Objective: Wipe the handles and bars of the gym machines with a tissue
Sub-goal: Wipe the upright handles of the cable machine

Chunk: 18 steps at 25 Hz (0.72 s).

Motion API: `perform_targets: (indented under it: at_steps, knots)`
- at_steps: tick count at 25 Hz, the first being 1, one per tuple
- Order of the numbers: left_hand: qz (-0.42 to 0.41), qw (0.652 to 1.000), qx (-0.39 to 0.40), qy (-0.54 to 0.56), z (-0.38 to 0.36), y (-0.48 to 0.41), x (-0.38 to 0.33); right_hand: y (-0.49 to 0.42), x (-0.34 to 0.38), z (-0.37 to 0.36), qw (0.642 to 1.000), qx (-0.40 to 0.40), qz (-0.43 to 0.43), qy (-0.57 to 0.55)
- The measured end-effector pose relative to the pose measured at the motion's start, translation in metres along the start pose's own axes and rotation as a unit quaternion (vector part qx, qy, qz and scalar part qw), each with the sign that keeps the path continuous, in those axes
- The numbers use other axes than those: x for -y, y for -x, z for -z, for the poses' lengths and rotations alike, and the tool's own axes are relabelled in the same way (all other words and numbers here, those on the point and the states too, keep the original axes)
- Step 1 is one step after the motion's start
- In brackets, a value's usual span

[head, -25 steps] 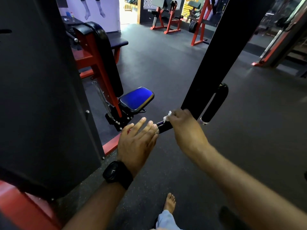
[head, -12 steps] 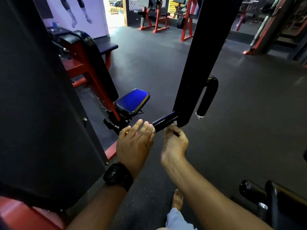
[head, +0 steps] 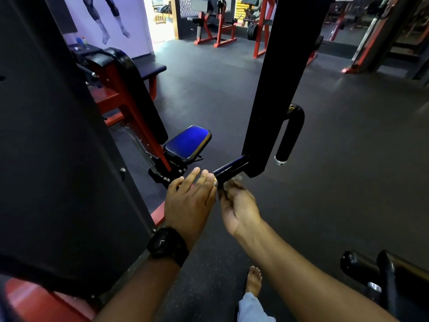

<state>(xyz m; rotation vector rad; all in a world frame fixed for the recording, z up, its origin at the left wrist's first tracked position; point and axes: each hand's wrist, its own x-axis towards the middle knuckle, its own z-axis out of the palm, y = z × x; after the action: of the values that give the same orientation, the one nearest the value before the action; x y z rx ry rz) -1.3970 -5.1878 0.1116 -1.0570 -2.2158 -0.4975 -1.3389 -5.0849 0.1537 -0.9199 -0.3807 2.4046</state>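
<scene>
White tissue (head: 236,180) is bunched against the underside of a short black handle (head: 232,166), pinched by my upturned right hand (head: 239,206). My left hand (head: 188,201), fingers straight, touches the handle's end. A blue seat (head: 188,142) sits nearby.

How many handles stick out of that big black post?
2. A short handle juts left from the post, the right hand holding a tissue under it. A curved handle hangs on its right side. More may hide behind.

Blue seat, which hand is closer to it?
Left. The left hand lies flat, fingertips just short of the blue seat; the right hand is farther right, holding the tissue under the black handle.
</scene>
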Motion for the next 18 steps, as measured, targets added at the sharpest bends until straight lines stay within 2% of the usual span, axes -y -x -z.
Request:
perform_targets:
  at_steps: [3, 5, 6, 7, 9, 11, 12, 13, 15, 16, 17, 18]
  knots:
    - [0.007, 1.000, 0.009, 0.001, 0.003, 0.001, -0.002, 0.014, -0.011, 0.013, 0.982, -0.008, 0.120, 0.144]
    - [0.009, 1.000, 0.023, -0.001, 0.006, 0.002, -0.004, 0.019, -0.013, 0.018, 0.934, -0.001, 0.221, 0.279]
    - [0.008, 1.000, 0.028, -0.004, 0.006, 0.002, -0.004, 0.019, -0.014, 0.022, 0.893, 0.025, 0.284, 0.348]
    - [0.007, 1.000, 0.029, -0.007, 0.006, 0.001, -0.004, 0.017, -0.013, 0.027, 0.831, 0.063, 0.360, 0.419]
    - [0.006, 1.000, 0.022, -0.004, 0.006, 0.001, -0.003, 0.008, -0.005, 0.039, 0.682, 0.150, 0.487, 0.525]
    - [0.010, 1.000, 0.010, 0.006, 0.004, 0.002, -0.003, -0.007, 0.017, 0.041, 0.559, 0.212, 0.560, 0.573]
    - [0.014, 1.000, 0.009, 0.008, 0.004, 0.002, -0.003, -0.012, 0.026, 0.037, 0.516, 0.209, 0.583, 0.591]
    - [0.016, 1.000, 0.010, 0.010, 0.003, 0.002, -0.004, -0.016, 0.031, 0.032, 0.493, 0.184, 0.597, 0.605]
    - [0.012, 1.000, 0.012, 0.009, 0.003, -0.001, -0.005, -0.012, 0.027, 0.018, 0.508, 0.125, 0.585, 0.619]
    - [0.007, 1.000, 0.014, 0.009, 0.003, -0.002, -0.004, -0.010, 0.022, 0.015, 0.502, 0.123, 0.577, 0.633]
    - [0.003, 1.000, 0.016, 0.010, 0.003, -0.003, -0.003, -0.009, 0.021, 0.015, 0.464, 0.147, 0.580, 0.653]
    - [-0.001, 1.000, 0.018, 0.010, 0.005, -0.004, -0.002, -0.011, 0.026, 0.016, 0.405, 0.186, 0.591, 0.672]
